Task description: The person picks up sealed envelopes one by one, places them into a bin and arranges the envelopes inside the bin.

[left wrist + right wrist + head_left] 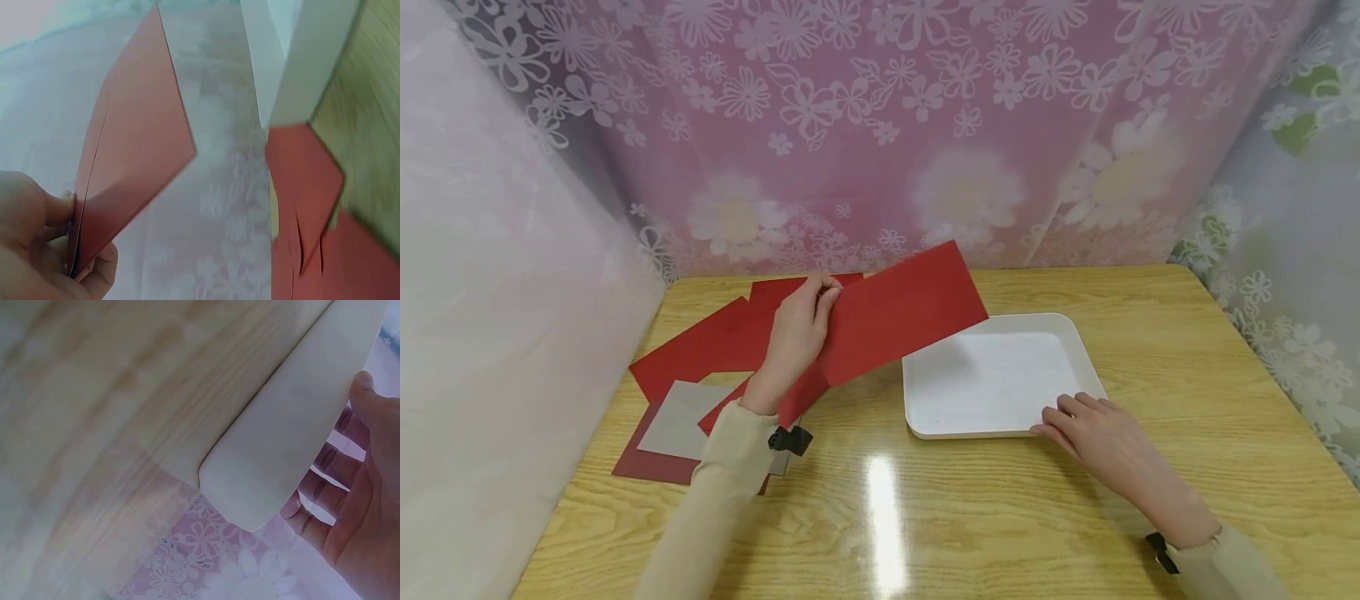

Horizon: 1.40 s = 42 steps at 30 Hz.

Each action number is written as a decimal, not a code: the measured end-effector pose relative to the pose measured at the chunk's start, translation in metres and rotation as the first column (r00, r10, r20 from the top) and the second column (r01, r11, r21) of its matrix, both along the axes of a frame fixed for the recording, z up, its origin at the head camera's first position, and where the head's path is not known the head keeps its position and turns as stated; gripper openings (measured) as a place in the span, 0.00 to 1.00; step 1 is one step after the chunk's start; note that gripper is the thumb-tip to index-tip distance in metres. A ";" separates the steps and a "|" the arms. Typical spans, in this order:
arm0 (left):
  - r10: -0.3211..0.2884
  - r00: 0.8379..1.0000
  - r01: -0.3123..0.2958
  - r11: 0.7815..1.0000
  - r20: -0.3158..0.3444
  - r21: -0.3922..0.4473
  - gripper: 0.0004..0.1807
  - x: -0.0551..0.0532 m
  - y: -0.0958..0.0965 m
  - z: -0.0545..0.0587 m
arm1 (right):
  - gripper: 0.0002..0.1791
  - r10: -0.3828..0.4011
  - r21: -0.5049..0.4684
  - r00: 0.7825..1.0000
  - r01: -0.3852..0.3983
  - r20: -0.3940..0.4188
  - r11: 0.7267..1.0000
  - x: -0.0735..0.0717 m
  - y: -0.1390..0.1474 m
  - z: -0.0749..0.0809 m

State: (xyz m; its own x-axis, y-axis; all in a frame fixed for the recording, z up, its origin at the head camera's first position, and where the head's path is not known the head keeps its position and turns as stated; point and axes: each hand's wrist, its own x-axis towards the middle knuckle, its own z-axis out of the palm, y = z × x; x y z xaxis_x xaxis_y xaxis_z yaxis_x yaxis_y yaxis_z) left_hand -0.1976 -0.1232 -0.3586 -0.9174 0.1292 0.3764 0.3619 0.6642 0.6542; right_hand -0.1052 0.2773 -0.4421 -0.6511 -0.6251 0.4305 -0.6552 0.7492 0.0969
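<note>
My left hand (796, 333) pinches the left end of a red envelope (901, 313) and holds it lifted above the table, its far end over the left edge of the white tray (925, 412). In the left wrist view the same red envelope (134, 156) sticks out from between my fingers (100, 262). My right hand (1101, 433) rests with straight fingers on the tray's near right corner; the right wrist view shows those fingers (325, 500) against the tray rim (281, 456). The tray holds nothing.
More red envelopes (700, 350) and a grey one (681, 421) lie piled at the left of the wooden table (1000, 517). A floral curtain (880, 125) closes the back and sides. A white panel stands at the left.
</note>
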 end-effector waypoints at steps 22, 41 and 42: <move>-0.203 0.960 0.204 0.979 0.194 0.017 0.11 -0.027 0.110 -0.043 | 0.21 -0.078 -0.017 0.996 0.079 0.040 0.997 0.003 0.007 0.000; -0.271 0.915 0.342 0.914 0.298 -0.217 0.09 -0.033 0.124 -0.075 | 0.34 -0.023 -0.040 1.000 0.023 0.000 0.999 0.003 0.016 0.002; -0.278 0.913 0.349 0.911 0.299 -0.221 0.09 -0.033 0.124 -0.075 | 0.33 -0.024 -0.038 1.000 0.024 -0.001 0.999 0.002 0.016 0.002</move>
State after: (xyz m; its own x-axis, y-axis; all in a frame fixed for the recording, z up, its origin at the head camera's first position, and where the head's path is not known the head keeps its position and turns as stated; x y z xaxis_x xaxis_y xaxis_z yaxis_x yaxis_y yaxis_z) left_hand -0.2308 0.0004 -0.4338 -0.8719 0.4875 0.0466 0.4244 0.7046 0.5687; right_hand -0.1029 0.2933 -0.4400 -0.6652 -0.5925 0.4543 -0.6370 0.7678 0.0688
